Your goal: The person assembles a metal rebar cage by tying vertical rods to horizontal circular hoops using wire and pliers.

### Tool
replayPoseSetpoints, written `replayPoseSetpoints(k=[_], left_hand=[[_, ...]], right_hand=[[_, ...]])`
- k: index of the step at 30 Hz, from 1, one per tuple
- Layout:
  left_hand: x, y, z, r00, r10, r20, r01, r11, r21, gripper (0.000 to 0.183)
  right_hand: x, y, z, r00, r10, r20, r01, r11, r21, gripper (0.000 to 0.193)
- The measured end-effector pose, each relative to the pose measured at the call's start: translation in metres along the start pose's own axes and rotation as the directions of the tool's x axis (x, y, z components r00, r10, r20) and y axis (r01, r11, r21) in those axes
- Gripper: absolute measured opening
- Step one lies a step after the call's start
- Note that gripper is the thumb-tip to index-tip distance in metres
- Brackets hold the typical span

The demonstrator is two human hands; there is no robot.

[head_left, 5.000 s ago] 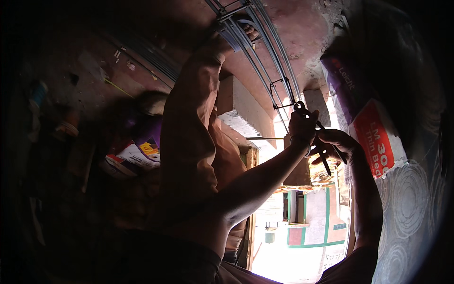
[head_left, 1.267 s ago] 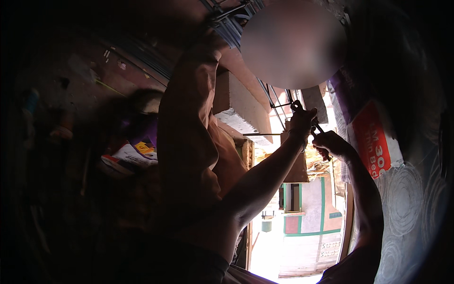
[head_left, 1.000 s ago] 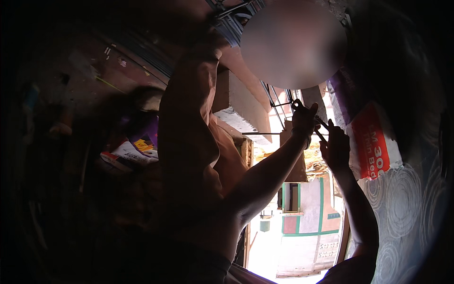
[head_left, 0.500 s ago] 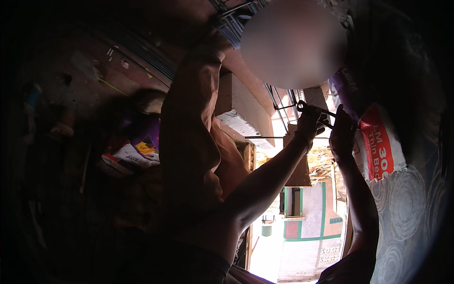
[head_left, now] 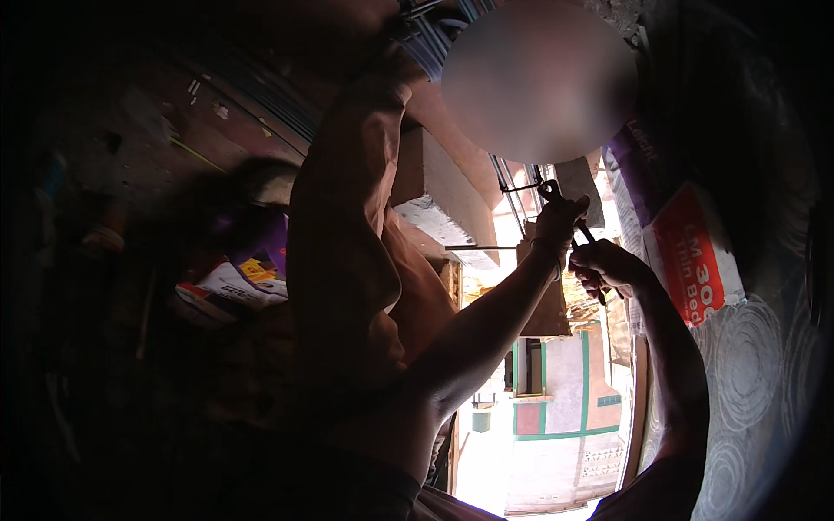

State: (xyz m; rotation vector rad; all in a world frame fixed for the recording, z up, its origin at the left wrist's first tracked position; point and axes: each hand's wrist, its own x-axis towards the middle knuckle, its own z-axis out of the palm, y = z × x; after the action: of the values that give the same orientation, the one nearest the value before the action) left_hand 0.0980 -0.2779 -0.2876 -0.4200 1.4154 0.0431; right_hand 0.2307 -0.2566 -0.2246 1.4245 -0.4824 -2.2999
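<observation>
My left hand (head_left: 563,221) is closed round a dark pincer-like tool (head_left: 585,231), close behind its rounded head. Lower down and to the right, my right hand (head_left: 608,266) is closed round the same tool's handle, whose tip shows below the fingers. The tool's head lies against the end of a frame of thin metal bars (head_left: 512,184). Whether the jaws grip a wire there is too dark to tell. Upper parts of the frame are hidden behind a blurred round patch.
A pale rectangular block (head_left: 439,191) lies left of the bars, beside a draped brown cloth (head_left: 347,226). A red and white bag (head_left: 691,260) stands at the right. More bars (head_left: 426,43) lie at the top. A coloured packet (head_left: 239,282) is at left, a bright opening below.
My right hand has moved down and left, swinging the tool's handle from pointing right to pointing steeply downward. My left hand has stayed near the bars, its wrist turned slightly.
</observation>
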Motion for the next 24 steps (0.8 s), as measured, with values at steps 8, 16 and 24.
replayPoseSetpoints(k=[8, 16, 24], left_hand=[[0.004, -0.015, 0.015, 0.998, 0.021, -0.057, -0.031, 0.984, -0.178, 0.026], [-0.003, 0.003, -0.002, 0.999, -0.035, 0.01, 0.034, 0.993, 0.116, 0.031], [-0.038, 0.019, -0.011, 0.993, -0.099, 0.065, 0.102, 0.994, -0.044, 0.025]], right_hand=[[-0.018, 0.049, 0.04, 0.464, -0.816, -0.344, 0.116, 0.441, -0.89, 0.067], [-0.001, 0.033, 0.017, 0.867, -0.278, -0.414, 0.154, 0.939, -0.309, 0.022], [-0.014, 0.056, 0.05, 0.903, -0.345, 0.255, 0.138, 0.797, 0.589, 0.034]])
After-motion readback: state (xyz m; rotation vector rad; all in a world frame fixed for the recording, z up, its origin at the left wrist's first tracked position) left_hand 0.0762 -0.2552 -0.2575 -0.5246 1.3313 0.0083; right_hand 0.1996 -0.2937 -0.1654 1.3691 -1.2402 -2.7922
